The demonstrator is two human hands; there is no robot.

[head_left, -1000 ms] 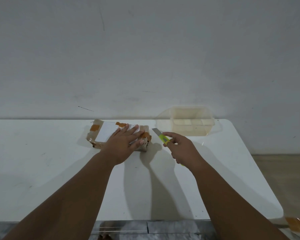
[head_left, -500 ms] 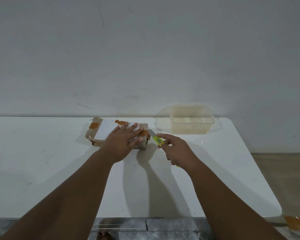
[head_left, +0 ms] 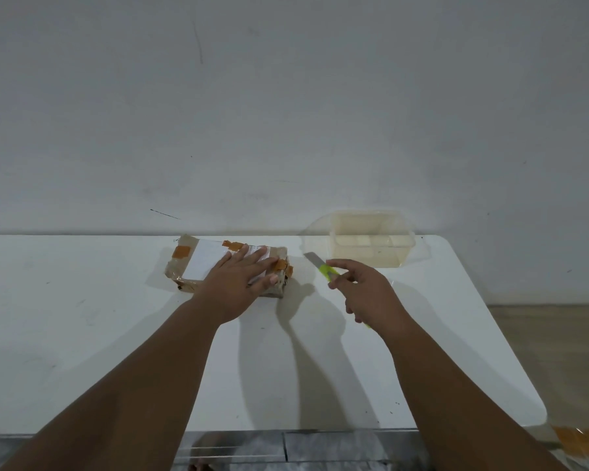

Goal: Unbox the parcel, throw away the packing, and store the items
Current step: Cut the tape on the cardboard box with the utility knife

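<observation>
From the head view, the parcel [head_left: 225, 266] looks sealed, taped and uncut, at 11 o'clock on the table [head_left: 82, 334]; opening, binning and storing all remain. The left hand [head_left: 238, 283] lies flat on it, fingers spread. The right hand [head_left: 368, 290], at 1 o'clock, grips a knife [head_left: 320, 265], blade just beside the parcel's right end, not touching. A clear tub [head_left: 371, 239] waits behind it.
</observation>
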